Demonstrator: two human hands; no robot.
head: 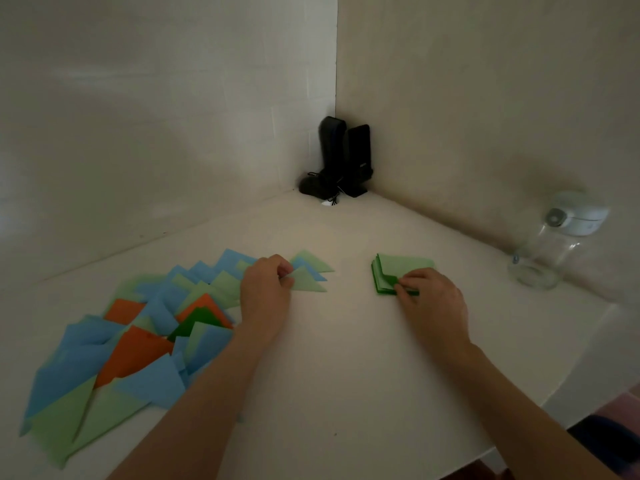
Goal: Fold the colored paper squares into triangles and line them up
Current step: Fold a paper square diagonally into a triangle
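A long overlapping row of folded paper triangles (145, 334) in blue, light green, orange and dark green runs from the near left toward the table's middle. At its far end my left hand (265, 289) pinches the corner of a light green triangle (308, 282), which lies on the table over other triangles. To the right sits a small stack of green paper squares (401, 270). My right hand (433, 303) rests on the stack's near corner, fingertips pinching the edge of the sheets there.
Two black speakers (346, 157) with a cable stand in the far wall corner. A clear glass jar with a white lid (550, 244) lies at the right near the wall. The white table's (346, 358) edge runs diagonally at the lower right.
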